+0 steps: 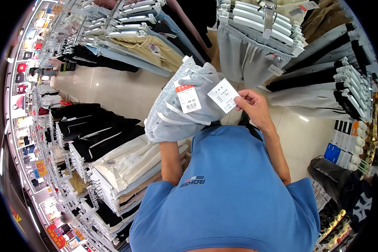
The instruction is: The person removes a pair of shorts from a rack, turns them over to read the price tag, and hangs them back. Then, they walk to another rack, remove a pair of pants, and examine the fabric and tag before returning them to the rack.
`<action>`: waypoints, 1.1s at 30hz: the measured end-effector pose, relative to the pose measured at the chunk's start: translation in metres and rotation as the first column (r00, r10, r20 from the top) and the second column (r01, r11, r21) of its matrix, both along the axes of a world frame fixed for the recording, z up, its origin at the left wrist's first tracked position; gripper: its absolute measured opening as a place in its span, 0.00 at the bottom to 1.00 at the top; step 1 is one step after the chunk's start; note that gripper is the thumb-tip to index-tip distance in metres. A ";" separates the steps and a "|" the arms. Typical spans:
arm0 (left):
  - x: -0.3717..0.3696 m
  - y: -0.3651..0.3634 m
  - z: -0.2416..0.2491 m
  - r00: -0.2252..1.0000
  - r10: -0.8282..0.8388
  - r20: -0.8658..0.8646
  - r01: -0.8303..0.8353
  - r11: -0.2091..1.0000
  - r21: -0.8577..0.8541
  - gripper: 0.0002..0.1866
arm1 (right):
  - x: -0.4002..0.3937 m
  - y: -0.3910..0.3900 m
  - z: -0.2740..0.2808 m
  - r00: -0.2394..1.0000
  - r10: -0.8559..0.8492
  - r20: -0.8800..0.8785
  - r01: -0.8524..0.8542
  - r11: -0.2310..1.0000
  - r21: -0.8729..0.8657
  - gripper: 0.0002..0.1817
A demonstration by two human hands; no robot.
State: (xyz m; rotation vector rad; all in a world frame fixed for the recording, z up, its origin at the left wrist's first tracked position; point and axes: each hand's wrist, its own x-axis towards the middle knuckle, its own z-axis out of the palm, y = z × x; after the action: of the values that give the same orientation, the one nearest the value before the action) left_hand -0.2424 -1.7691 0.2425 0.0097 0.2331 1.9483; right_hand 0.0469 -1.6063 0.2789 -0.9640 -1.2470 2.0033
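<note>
Grey drawstring pants (172, 113) on a hanger are held up in front of my blue shirt. My left hand is hidden under the grey fabric; only its forearm (171, 161) shows below, so it appears to support the garment. My right hand (253, 107) pinches a white paper tag (223, 95) attached to the pants between thumb and fingers. A second tag (187, 98) with a red top, a barcode and "49.00" printed on it hangs just left of it.
Racks of hanging trousers surround me: black and cream pairs at the left (109, 147), beige and blue ones at the top left (143, 46), grey sweatpants at the top (248, 50), black and grey ones at the right (332, 84). Pale tiled floor (117, 90) runs between them.
</note>
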 end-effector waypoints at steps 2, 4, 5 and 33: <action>-0.001 0.001 0.000 1.000 0.009 0.004 -0.009 1.000 0.003 0.38 | 0.001 0.000 0.001 1.000 0.003 -0.007 -0.003 1.000 0.004 0.12; -0.002 0.001 0.000 1.000 0.010 0.000 -0.010 1.000 0.001 0.38 | 0.001 0.000 0.006 1.000 -0.005 -0.004 0.005 1.000 0.005 0.11; -0.002 0.001 0.000 1.000 0.010 -0.001 -0.010 1.000 0.003 0.38 | 0.002 0.000 0.007 1.000 -0.010 -0.001 0.010 1.000 0.004 0.11; -0.003 0.006 -0.007 0.998 0.063 0.029 -0.064 0.998 0.029 0.40 | 0.011 0.004 0.017 0.997 -0.045 0.069 0.043 0.999 0.029 0.14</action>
State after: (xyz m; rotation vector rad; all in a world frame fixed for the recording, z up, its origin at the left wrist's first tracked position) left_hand -0.2450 -1.7632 0.2351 -0.0055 0.1879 2.0138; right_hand 0.0581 -1.6020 0.2962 -1.0464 -1.2763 1.9288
